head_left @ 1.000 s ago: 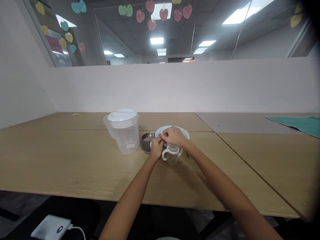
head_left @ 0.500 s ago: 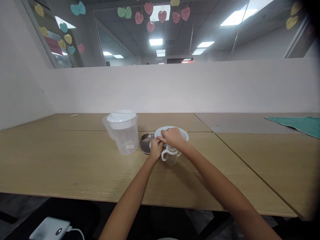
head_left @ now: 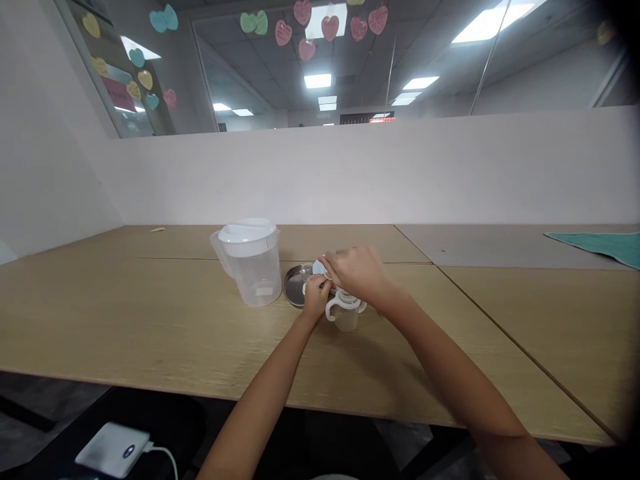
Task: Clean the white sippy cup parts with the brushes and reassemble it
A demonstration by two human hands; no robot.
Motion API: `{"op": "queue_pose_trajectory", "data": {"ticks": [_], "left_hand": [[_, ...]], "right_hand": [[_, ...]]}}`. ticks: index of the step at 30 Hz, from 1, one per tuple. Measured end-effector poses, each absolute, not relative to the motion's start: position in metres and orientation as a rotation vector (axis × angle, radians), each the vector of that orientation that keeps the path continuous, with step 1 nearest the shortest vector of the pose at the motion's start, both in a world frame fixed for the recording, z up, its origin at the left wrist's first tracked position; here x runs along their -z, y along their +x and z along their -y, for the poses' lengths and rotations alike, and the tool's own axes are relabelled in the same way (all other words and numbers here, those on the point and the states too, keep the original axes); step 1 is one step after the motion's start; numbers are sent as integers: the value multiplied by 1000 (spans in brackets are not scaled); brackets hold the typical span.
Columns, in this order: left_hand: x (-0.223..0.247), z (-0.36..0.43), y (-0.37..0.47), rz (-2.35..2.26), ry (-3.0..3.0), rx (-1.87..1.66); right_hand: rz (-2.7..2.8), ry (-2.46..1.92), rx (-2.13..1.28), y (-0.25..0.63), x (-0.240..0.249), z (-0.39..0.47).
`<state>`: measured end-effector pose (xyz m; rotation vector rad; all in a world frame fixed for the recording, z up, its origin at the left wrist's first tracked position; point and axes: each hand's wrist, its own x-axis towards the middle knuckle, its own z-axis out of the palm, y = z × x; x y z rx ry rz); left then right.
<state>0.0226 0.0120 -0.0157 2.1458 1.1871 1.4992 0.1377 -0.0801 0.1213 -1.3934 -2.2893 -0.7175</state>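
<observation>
My left hand is closed, its fingertips pinched together just left of the baby bottle. A small white edge peeks out at its left side, too small to name. Above the bottle my right hand curls over with fingers bent down to meet the left fingertips; whatever lies between them is hidden. The clear bottle stands upright on the table, its white two-handled holder around the neck. Behind my hands shows part of a white plate. A round metal dish lies left of my left hand.
A clear pitcher with a white lid stands left of the dish. The wooden table has seams at the right. A green cloth lies at the far right. Below the table's front edge is a white power bank with a cable.
My right hand has risen slightly and now covers most of the white plate. The left hand stays pinched beside the bottle. The whole view has shifted a little.
</observation>
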Motion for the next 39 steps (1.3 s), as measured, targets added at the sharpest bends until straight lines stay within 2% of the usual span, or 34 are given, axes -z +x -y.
{"op": "queue_pose_trajectory", "data": {"ticks": [18, 26, 29, 34, 36, 39], "left_hand": [[6, -4, 28, -1135, 2229, -1455], [13, -7, 31, -1182, 2206, -1489], [13, -6, 31, -1168, 2215, -1497], [12, -6, 30, -1177, 2224, -1494], [13, -7, 29, -1185, 2231, -1483], [13, -8, 29, -1194, 2248, -1486]], "right_hand": [[2021, -1386, 838, 159, -149, 99], [1557, -1283, 807, 193, -162, 94], [1564, -1422, 602, 213, -143, 51], [1752, -1808, -93, 234, -87, -25], [1728, -1923, -127, 237, -70, -39], [1672, -2047, 18, 237, -53, -43]]}}
